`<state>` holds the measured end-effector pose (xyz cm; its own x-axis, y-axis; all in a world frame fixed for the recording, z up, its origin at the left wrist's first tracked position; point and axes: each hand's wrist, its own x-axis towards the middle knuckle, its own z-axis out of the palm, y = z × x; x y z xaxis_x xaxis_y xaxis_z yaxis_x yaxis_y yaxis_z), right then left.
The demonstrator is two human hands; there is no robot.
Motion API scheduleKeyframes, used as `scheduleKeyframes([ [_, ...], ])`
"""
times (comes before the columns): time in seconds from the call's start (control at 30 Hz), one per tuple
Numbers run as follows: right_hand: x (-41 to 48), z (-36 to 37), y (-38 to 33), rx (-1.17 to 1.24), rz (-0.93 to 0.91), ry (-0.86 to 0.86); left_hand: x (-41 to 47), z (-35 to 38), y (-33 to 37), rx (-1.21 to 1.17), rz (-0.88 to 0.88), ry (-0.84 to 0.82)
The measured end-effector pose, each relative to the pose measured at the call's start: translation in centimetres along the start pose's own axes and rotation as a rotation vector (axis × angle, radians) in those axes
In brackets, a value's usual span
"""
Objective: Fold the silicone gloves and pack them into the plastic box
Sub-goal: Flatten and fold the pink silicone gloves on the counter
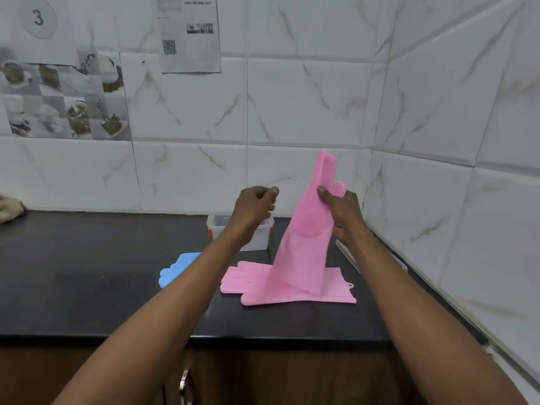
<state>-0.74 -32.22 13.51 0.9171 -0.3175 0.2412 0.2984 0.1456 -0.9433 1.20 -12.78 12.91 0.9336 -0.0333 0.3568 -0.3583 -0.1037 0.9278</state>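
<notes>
My right hand (343,214) grips a pink silicone glove (304,241) near its palm and holds it upright, fingers pointing up, cuff touching the counter. A second pink glove (336,290) lies flat on the black counter beneath it, fingers pointing left. My left hand (255,206) hovers to the left of the raised glove, fingers curled shut, holding nothing. The clear plastic box (260,239) with red clips stands behind my left hand, partly hidden by it. A blue glove (178,267) lies to the left, partly under my left forearm.
The black counter (87,273) ends at a tiled wall behind and on the right. A clear flat lid-like piece (346,255) lies by the right wall. A beige cloth (10,210) sits at the far left. Cabinet doors are below the counter edge.
</notes>
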Motion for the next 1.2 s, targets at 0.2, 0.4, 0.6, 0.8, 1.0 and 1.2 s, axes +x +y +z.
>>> scheduleKeyframes([
  [0.2, -2.7, 3.2, -2.8, -0.588, -0.405, -0.065, -2.9, 1.8, -1.9, -0.704, -0.350, -0.284],
  [0.4, -6.3, 6.6, 1.9, -1.055, -0.332, -0.535, -2.9, 4.5, -3.0, -1.284, -0.444, -0.054],
  [0.6, -4.7, 1.0, 3.0, -0.528, -0.253, -0.266, -1.6, 3.5, -2.7, -1.337, -0.440, -0.128],
  [0.8, -2.6, -5.5, 7.8, -0.024, 0.282, 0.069, -0.1, 4.2, 0.1, -1.349, -0.412, -0.334],
  [1.0, -1.2, -6.3, 7.5, 0.731, 0.412, -0.186, -0.5, 3.8, 0.9, -1.084, -0.404, -0.183],
  [1.2, 0.9, -6.3, 5.5, 0.504, 0.344, -0.090, -0.6, 1.4, -1.3, -1.342, -0.595, -0.117],
])
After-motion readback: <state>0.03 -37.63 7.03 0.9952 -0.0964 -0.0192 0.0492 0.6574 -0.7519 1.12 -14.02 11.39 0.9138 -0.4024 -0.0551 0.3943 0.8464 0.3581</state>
